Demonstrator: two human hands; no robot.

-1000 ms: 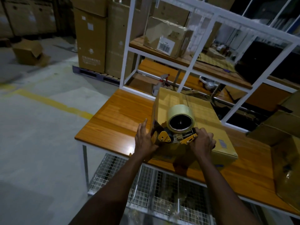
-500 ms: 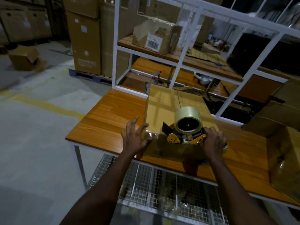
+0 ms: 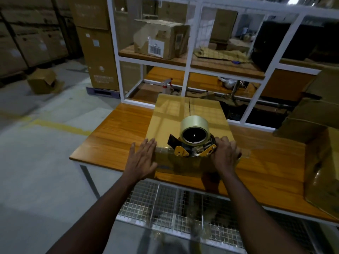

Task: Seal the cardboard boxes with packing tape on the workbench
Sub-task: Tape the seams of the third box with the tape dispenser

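1. Far left of my left hand, a crumpled carton (image 3: 43, 81) lies on the concrete floor. A yellow floor line (image 3: 60, 126) runs nearer to me.
2. Beyond and left of my left hand, stacked cartons (image 3: 99, 57) stand on a pallet beside a white rack (image 3: 185, 70).
3. The workbench (image 3: 113, 132) has a wooden top, and its bare portion lies just left of my left hand. A wire shelf (image 3: 165, 204) sits below it, under both forearms.
4. My left hand (image 3: 142, 160) is flat, fingers straight and close together, pressed against the near left corner of the cardboard box (image 3: 183, 114).
5. Well beyond my left hand, the rack holds a labelled carton (image 3: 161, 39) on its upper shelf. A spray bottle (image 3: 167, 85) stands lower down.
6. The cardboard box rests on the workbench between and ahead of my hands. Its flaps are closed, and the centre seam shows on the far half of the top.
7. The tape dispenser (image 3: 190, 146) sits at the box's near top edge, between my hands. Its tape roll (image 3: 194, 129) is upright with the core facing me.
8. My right hand (image 3: 224, 154) is curled round the dispenser's rear end, and the handle itself is hidden.
9. Well right of my right hand, a second box (image 3: 322, 171) with a glossy surface stands on the workbench.
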